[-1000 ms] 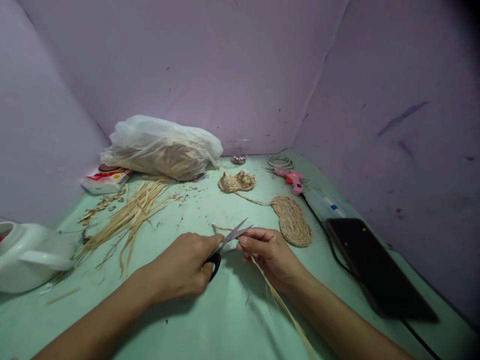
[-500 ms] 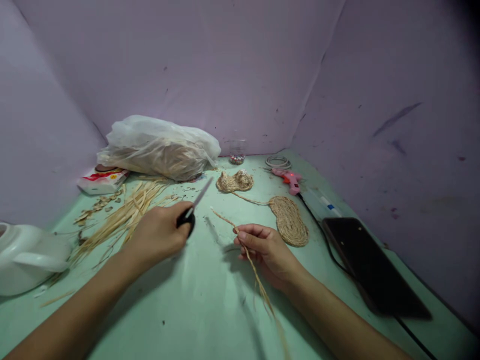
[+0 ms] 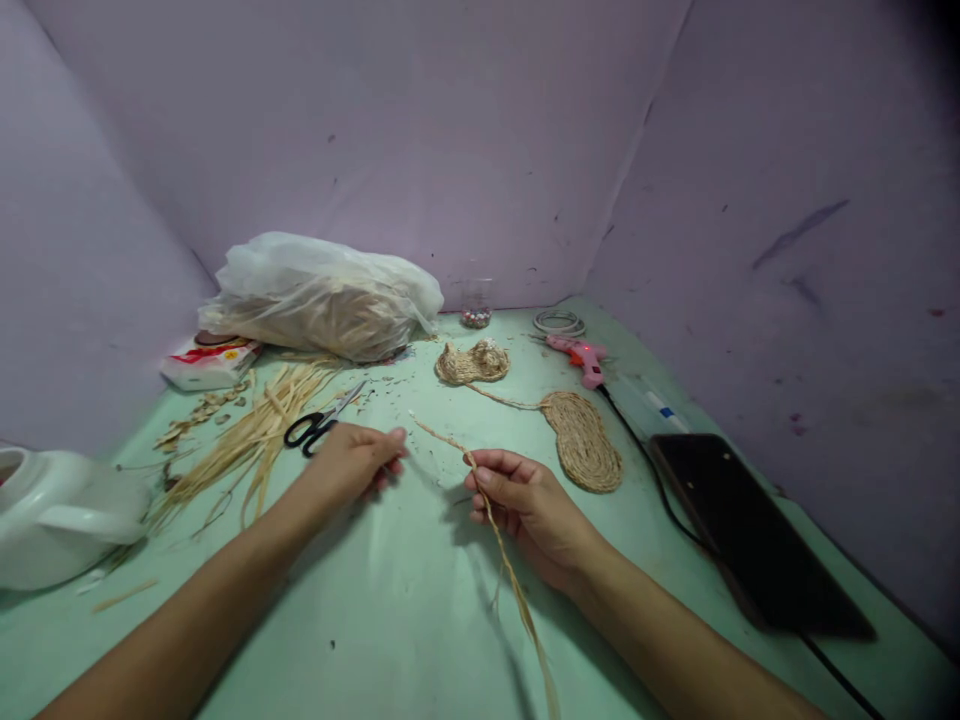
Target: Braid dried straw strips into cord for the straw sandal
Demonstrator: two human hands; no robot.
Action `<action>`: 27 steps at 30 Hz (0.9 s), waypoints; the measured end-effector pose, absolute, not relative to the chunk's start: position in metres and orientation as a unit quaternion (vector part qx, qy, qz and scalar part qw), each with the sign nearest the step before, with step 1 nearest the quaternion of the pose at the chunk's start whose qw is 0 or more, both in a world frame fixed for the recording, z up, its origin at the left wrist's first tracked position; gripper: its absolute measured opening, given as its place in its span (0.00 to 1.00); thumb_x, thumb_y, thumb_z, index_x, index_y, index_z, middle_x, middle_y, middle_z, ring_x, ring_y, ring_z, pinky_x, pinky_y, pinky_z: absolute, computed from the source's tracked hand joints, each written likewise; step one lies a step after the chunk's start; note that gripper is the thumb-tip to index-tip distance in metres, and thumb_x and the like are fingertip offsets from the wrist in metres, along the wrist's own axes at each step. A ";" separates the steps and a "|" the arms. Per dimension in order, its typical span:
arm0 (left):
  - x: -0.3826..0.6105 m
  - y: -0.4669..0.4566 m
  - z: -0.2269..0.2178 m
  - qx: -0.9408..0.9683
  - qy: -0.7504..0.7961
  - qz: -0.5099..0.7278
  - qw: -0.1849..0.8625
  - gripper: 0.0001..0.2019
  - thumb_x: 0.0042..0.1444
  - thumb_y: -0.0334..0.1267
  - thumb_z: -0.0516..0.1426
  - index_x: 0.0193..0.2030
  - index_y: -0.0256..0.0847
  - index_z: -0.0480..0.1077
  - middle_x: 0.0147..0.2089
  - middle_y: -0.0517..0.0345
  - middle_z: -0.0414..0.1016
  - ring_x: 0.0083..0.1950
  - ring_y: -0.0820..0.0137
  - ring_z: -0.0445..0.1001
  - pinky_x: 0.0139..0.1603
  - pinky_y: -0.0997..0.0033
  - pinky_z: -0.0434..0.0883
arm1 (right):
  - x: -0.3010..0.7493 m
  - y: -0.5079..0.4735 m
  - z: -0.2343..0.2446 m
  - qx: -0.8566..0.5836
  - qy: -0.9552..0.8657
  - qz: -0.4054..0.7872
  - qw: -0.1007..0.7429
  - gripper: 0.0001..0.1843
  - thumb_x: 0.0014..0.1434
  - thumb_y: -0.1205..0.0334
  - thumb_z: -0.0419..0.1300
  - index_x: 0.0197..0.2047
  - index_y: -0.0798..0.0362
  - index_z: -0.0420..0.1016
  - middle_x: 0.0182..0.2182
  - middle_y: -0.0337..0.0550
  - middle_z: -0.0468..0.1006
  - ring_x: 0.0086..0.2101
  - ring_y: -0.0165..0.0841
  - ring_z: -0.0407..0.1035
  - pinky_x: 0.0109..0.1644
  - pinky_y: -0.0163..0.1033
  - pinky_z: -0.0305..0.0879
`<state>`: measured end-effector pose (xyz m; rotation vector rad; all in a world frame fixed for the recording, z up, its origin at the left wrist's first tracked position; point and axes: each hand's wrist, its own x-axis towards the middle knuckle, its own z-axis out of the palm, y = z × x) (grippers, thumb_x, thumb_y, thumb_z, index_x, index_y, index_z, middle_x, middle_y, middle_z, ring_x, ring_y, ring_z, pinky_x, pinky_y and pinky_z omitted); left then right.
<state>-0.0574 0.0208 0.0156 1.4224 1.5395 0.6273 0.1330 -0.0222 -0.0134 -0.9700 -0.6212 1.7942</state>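
Observation:
My right hand pinches a thin twisted straw strand whose tip points up and left and whose tail trails toward me over the green table. My left hand hovers just left of the strand's tip with the fingers loosely curled and nothing in them. Black-handled scissors lie on the table right behind my left hand, beside a heap of loose straw strips.
A coiled straw mat and a smaller woven piece lie ahead. A pink glue gun, its cord, and a dark phone are at right. A plastic bag of straw, a box and a white pot sit at left.
My left hand carried the scissors away from the strand to the left, set them down by the straw heap and let go. My right hand kept the strand.

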 end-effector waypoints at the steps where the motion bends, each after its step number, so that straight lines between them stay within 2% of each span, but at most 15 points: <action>1: -0.047 0.017 0.013 0.512 0.589 0.251 0.572 0.18 0.48 0.49 0.51 0.30 0.33 0.68 0.26 0.51 0.69 0.19 0.76 0.60 0.16 0.77 0.53 | 0.132 -0.023 -0.014 -0.394 -0.259 0.741 0.478 0.14 0.39 0.64 0.66 0.32 0.57 0.72 0.23 0.39 0.73 0.20 0.23 0.64 0.27 0.32 0.65; 3: -0.032 0.011 0.007 0.418 0.532 0.319 0.664 0.16 0.47 0.45 0.54 0.34 0.32 0.68 0.28 0.53 0.69 0.18 0.80 0.58 0.15 0.80 0.52 | 0.131 -0.025 -0.015 -0.389 -0.270 0.751 0.460 0.13 0.40 0.64 0.66 0.32 0.58 0.72 0.23 0.40 0.73 0.20 0.22 0.64 0.27 0.31 0.65; 5: -0.027 0.009 0.003 0.370 0.507 0.388 0.675 0.13 0.44 0.41 0.57 0.32 0.31 0.68 0.25 0.57 0.67 0.17 0.83 0.57 0.14 0.82 0.52 | 0.129 -0.027 -0.017 -0.387 -0.283 0.764 0.431 0.13 0.40 0.63 0.65 0.31 0.59 0.73 0.22 0.39 0.72 0.19 0.22 0.63 0.26 0.31 0.65; 8: -0.029 0.010 0.000 0.369 0.513 0.424 0.649 0.10 0.41 0.39 0.58 0.27 0.32 0.68 0.20 0.61 0.63 0.16 0.83 0.57 0.13 0.82 0.50 | 0.125 -0.029 -0.019 -0.391 -0.305 0.776 0.388 0.13 0.42 0.59 0.64 0.30 0.59 0.73 0.19 0.36 0.69 0.17 0.21 0.60 0.25 0.32 0.65; 12: -0.029 0.010 -0.004 0.416 0.561 0.427 0.574 0.10 0.41 0.39 0.57 0.20 0.33 0.67 0.14 0.64 0.58 0.14 0.82 0.52 0.14 0.80 0.45 | 0.121 -0.033 -0.020 -0.393 -0.394 0.757 0.341 0.12 0.41 0.58 0.64 0.24 0.59 0.70 0.15 0.33 0.65 0.15 0.21 0.57 0.23 0.33 0.64; 15: -0.021 0.008 -0.009 0.424 0.592 0.436 0.529 0.09 0.39 0.36 0.56 0.14 0.34 0.64 0.11 0.65 0.55 0.15 0.82 0.49 0.15 0.79 0.45 | 0.118 -0.039 -0.020 -0.384 -0.484 0.719 0.319 0.12 0.44 0.57 0.62 0.22 0.57 0.67 0.14 0.32 0.63 0.16 0.23 0.59 0.23 0.34 0.63; 19: -0.016 0.007 -0.012 0.420 0.604 0.443 0.512 0.09 0.38 0.33 0.55 0.12 0.35 0.63 0.10 0.65 0.55 0.15 0.82 0.49 0.16 0.79 0.46 | 0.117 -0.044 -0.021 -0.369 -0.547 0.685 0.309 0.10 0.48 0.59 0.58 0.23 0.57 0.65 0.17 0.32 0.63 0.19 0.24 0.63 0.24 0.32 0.61; 23: -0.022 0.012 -0.010 0.435 0.571 0.466 0.517 0.10 0.38 0.37 0.57 0.14 0.34 0.65 0.10 0.66 0.54 0.14 0.82 0.48 0.15 0.79 0.44 | 0.115 -0.041 -0.021 -0.361 -0.452 0.739 0.345 0.11 0.48 0.57 0.59 0.26 0.58 0.68 0.18 0.35 0.67 0.19 0.23 0.63 0.29 0.35 0.65; 27: -0.033 0.019 -0.006 0.441 0.527 0.500 0.527 0.11 0.39 0.40 0.57 0.17 0.33 0.66 0.11 0.66 0.56 0.14 0.83 0.50 0.13 0.80 0.43 | 0.118 -0.034 -0.021 -0.347 -0.314 0.826 0.313 0.16 0.52 0.54 0.55 0.34 0.60 0.69 0.24 0.47 0.74 0.23 0.30 0.69 0.29 0.39 0.66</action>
